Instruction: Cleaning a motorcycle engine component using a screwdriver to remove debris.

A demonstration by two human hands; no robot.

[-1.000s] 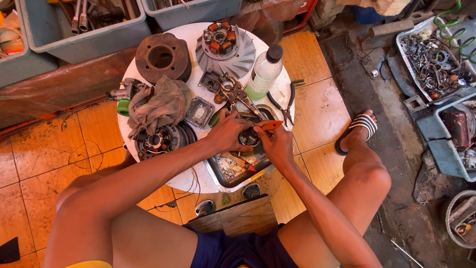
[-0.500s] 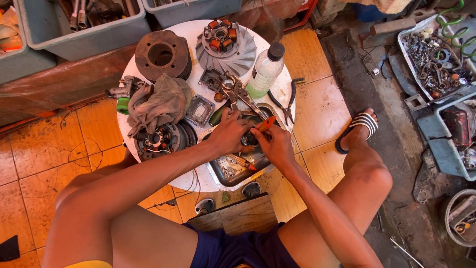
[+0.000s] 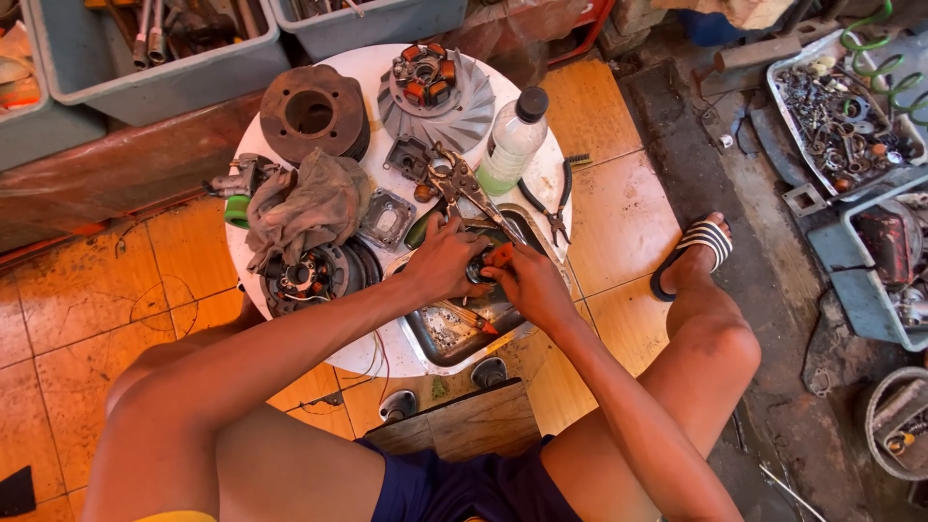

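Observation:
Both my hands meet over a metal tray [image 3: 440, 340] on the round white table [image 3: 387, 63]. My left hand [image 3: 447, 259] presses down on a small dark round part [image 3: 478, 270] at the tray's far end. My right hand [image 3: 522, 280] grips an orange-handled tool [image 3: 501, 254] set against that same part. The tool's tip is hidden between my fingers. A second orange-handled tool [image 3: 469, 319] lies inside the tray.
On the table are a rusty drum [image 3: 311, 111], a finned pulley with orange rollers [image 3: 437, 92], a clear bottle [image 3: 512, 143], pliers [image 3: 555, 205], locking pliers [image 3: 462, 186], a grey rag [image 3: 304, 208] and a stator [image 3: 309, 277]. Bins of parts [image 3: 841, 106] stand around.
My hands stay over the tray; the right hand has shifted slightly with the orange-handled tool against the part. Nothing else has moved.

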